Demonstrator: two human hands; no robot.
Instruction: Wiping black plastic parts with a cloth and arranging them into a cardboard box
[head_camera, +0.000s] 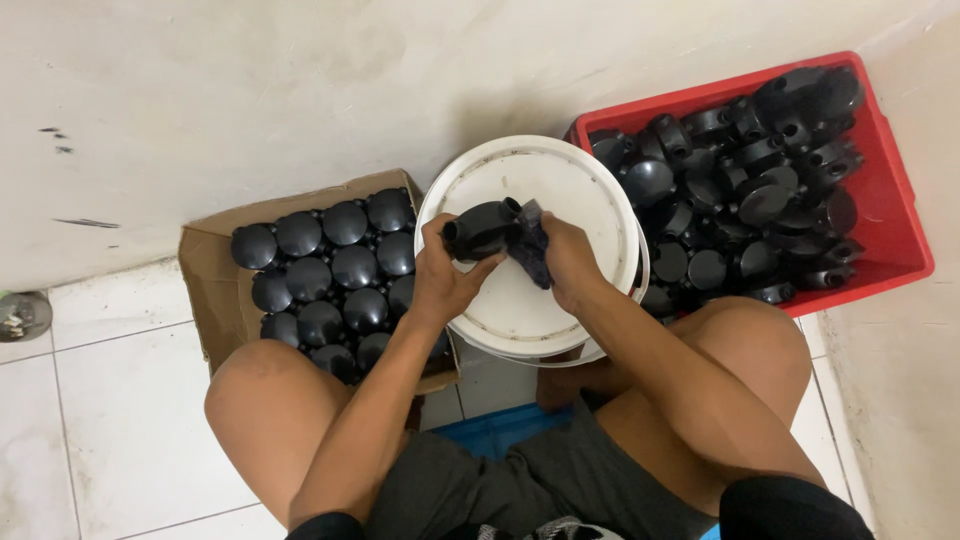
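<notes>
My left hand (440, 275) grips a rounded black plastic part (482, 228) at frame centre, over an upturned white bucket (590, 190). My right hand (572, 262) pinches a dark cloth (530, 245) against it. Left: a cardboard box (205, 300) of neatly rowed parts. Upper right: a red crate (890, 190), heaped. If my grip is loose, the part could slip and drop onto the tiled floor (120, 400).
</notes>
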